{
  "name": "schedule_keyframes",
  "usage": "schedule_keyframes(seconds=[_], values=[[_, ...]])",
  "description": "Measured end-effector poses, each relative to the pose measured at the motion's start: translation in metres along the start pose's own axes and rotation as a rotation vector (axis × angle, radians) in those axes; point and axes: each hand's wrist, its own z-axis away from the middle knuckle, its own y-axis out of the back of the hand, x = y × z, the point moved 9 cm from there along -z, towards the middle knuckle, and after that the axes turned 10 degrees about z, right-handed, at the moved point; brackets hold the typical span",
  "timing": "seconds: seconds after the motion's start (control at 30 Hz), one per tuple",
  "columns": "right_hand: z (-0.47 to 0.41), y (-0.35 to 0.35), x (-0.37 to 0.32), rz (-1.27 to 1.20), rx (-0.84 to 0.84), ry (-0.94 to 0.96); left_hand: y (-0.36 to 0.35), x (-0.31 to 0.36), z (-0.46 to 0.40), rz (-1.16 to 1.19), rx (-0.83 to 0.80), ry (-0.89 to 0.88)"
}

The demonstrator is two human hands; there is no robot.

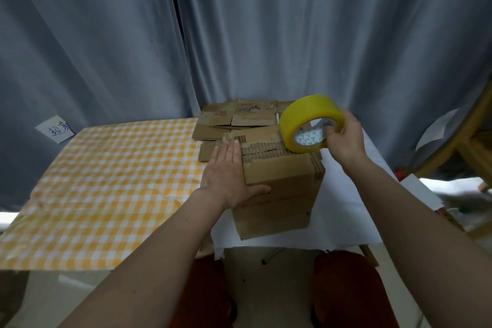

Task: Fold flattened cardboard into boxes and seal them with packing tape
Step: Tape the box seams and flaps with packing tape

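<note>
The left hand (231, 173) lies flat and open on the box (277, 189), thumb on its near face, likely pinning the flaps shut for sealing. The right hand (345, 136) grips the tape (310, 122) through its core (roll resting on the box's far right corner, beside that hand), probably ready to start a strip.
</note>
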Motion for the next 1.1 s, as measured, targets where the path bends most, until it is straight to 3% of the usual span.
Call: schedule_keyframes(seconds=[0.2,0.4,0.53,1.1], values=[[-0.006,0.042,0.000,0.327,0.161,0.101,0.000,-0.004,0.002,-0.019,-0.001,0.008],[-0.012,0.039,-0.006,0.453,0.162,0.192,0.001,-0.004,0.002,-0.020,0.003,0.006],[-0.020,0.051,0.009,0.569,0.178,0.137,0.000,-0.004,0.002,-0.003,0.004,0.017],[-0.021,0.017,0.064,0.471,0.078,-0.025,-0.003,-0.004,0.003,0.037,-0.032,0.036]])
